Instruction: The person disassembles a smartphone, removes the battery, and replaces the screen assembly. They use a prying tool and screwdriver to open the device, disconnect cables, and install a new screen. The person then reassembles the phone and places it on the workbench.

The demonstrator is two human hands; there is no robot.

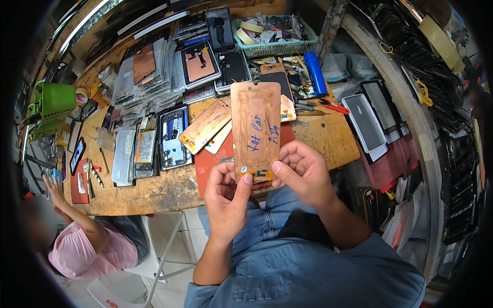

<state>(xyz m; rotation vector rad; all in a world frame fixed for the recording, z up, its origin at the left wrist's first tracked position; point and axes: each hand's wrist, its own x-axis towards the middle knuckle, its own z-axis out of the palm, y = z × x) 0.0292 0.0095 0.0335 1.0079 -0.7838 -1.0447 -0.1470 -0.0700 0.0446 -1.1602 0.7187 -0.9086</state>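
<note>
A copper-backed phone screen panel [255, 128] stands upright in front of me, its back toward me with blue handwriting. Along its lower end runs an orange flex cable [257, 174]. My left hand [229, 197] pinches the lower left corner, thumb on the back. At the lower right corner my right hand [304, 173] grips the same panel, thumb on its edge. Their other fingers are partly hidden behind it. Behind lie more copper-backed panels [208, 126] on a reddish-brown mat [202, 177].
An opened blue-framed phone [174, 137] lies left of the mat. Bubble-wrapped stacks [149, 77] and a green basket [277, 46] stand farther back. A blue cylinder [314, 74] and red-handled pliers [335, 107] are at right. Another person in a pink top [97, 244] sits at lower left.
</note>
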